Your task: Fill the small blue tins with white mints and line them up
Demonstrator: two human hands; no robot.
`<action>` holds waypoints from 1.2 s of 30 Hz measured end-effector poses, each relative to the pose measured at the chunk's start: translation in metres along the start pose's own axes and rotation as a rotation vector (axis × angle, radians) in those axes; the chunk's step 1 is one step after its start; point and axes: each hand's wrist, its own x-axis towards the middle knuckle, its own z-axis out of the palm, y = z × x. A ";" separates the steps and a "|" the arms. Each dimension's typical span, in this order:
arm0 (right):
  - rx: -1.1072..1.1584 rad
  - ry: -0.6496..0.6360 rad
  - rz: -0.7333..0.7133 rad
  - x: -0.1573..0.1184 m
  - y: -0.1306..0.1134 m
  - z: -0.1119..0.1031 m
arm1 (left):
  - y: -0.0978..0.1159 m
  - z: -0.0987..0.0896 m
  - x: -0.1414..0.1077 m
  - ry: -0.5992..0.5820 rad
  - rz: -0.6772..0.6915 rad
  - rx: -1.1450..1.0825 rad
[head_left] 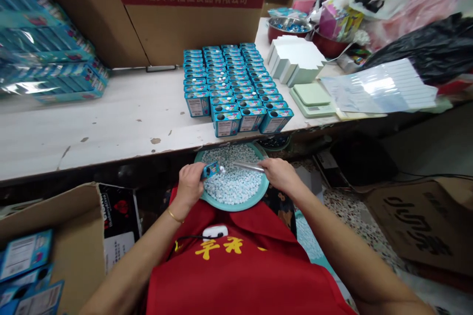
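My left hand is closed on a small blue candy tin, tilted on its side over a green basin. A few white pieces show at the tin's end. Small white candies fill the basin, which rests on my lap. Closed too, my right hand grips a shiny metal scoop by one end, its other end pointing at the tin just above the candies. The scoop's exact shape is hard to make out.
Rows of blue tins stand on the white table, beside a pale green scale and stacked white cards. A large carton stands behind. At lower left, an open box holds more blue packs.
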 end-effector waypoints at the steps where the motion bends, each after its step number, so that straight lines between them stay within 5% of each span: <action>1: 0.013 0.002 0.015 0.001 0.004 0.008 | 0.001 -0.007 0.002 -0.006 -0.002 0.003; 7: 0.175 0.038 0.038 0.007 0.019 0.042 | 0.006 -0.047 0.034 0.172 -0.106 -0.296; 12: 0.275 0.085 0.037 0.005 0.013 0.051 | -0.007 -0.041 0.119 0.265 -0.157 -0.528; 16: 0.342 0.083 -0.001 -0.001 0.002 0.058 | -0.024 -0.023 0.179 0.287 -0.171 -0.272; 20: 0.420 0.096 -0.045 0.001 -0.004 0.070 | -0.033 -0.027 0.177 0.341 -0.200 -0.088; 22: 0.471 0.106 -0.071 0.009 -0.002 0.080 | -0.045 -0.047 0.149 0.399 -0.158 -0.110; 25: 0.551 0.096 -0.127 0.023 0.004 0.098 | -0.085 -0.103 0.077 0.591 -0.125 0.007; 28: 0.616 0.053 -0.117 0.032 0.013 0.119 | -0.138 -0.172 -0.022 0.708 -0.403 0.300; 32: 0.664 -0.055 -0.052 0.045 0.021 0.144 | -0.182 -0.242 -0.170 0.350 -0.968 0.580; 36: 0.628 -0.105 -0.024 0.050 0.022 0.151 | -0.185 -0.261 -0.270 0.075 -1.409 0.609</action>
